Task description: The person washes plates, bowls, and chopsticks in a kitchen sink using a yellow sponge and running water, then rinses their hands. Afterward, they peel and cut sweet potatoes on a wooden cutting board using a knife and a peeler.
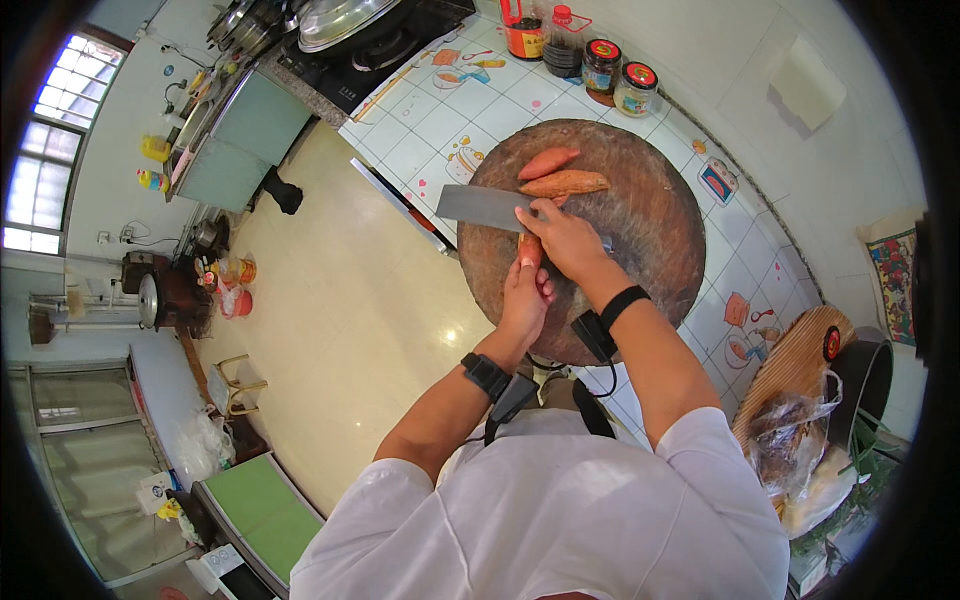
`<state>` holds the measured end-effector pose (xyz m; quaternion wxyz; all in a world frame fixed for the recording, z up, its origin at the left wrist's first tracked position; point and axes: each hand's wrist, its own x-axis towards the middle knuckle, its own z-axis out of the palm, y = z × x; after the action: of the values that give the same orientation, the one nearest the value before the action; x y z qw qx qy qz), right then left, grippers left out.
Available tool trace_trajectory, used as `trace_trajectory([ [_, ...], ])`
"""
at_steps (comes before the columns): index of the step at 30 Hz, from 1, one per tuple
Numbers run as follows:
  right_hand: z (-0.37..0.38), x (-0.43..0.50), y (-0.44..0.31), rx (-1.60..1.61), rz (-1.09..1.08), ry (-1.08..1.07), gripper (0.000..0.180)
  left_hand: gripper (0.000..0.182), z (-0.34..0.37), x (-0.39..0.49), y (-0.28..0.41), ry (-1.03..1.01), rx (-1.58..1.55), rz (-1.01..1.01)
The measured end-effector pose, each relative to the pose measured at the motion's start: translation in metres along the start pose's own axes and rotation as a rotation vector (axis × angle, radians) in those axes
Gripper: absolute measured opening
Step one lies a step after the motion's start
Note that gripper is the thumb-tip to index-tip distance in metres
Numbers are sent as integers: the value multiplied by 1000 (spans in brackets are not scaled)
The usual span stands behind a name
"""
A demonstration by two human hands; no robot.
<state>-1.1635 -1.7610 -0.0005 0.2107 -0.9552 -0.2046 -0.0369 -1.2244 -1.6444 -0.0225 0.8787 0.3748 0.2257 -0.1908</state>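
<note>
A round wooden chopping block (645, 225) stands before me on the counter. My right hand (566, 236) grips a cleaver (480, 207), its fingers near the top of the blade and most of its handle hidden. The wide blade points left, past the block's edge. Below the blade, my left hand (529, 296) holds a reddish-orange sweet potato (529, 249), whose far end lies at the blade. Two more sweet potatoes lie just beyond the cleaver: a smaller red one (549, 162) and a longer orange one (566, 183). A small reddish piece shows beside my right fingers.
Sauce bottles (562, 45) and lidded jars (636, 90) line the wall behind the block. A gas stove (352, 67) with a large lidded pan is at the far left. On the right are a ridged wooden board (787, 352) and a plastic bag (791, 431). An open drawer (405, 206) juts out left.
</note>
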Motion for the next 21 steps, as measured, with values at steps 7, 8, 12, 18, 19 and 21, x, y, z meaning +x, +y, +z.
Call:
trace_trajectory([
  [7, -25, -65, -4, 5, 139, 180, 48, 21, -26, 2, 17, -27, 50, -47],
  [8, -27, -75, -5, -24, 207, 154, 49, 26, -29, 2, 21, -20, 186, -5],
  [12, -32, -101, 4, -107, 295, 178, 52, 36, -30, 8, 31, 64, 638, 116],
  [18, -43, -145, 23, -135, 188, 230, 50, 36, -34, 15, 50, 157, 787, 141],
  [19, -45, -152, 27, -135, 167, 222, 50, 36, -36, 16, 53, 164, 796, 117],
  [21, -49, -162, 37, -170, 95, 191, 51, 33, -40, 17, 56, 133, 810, 159],
])
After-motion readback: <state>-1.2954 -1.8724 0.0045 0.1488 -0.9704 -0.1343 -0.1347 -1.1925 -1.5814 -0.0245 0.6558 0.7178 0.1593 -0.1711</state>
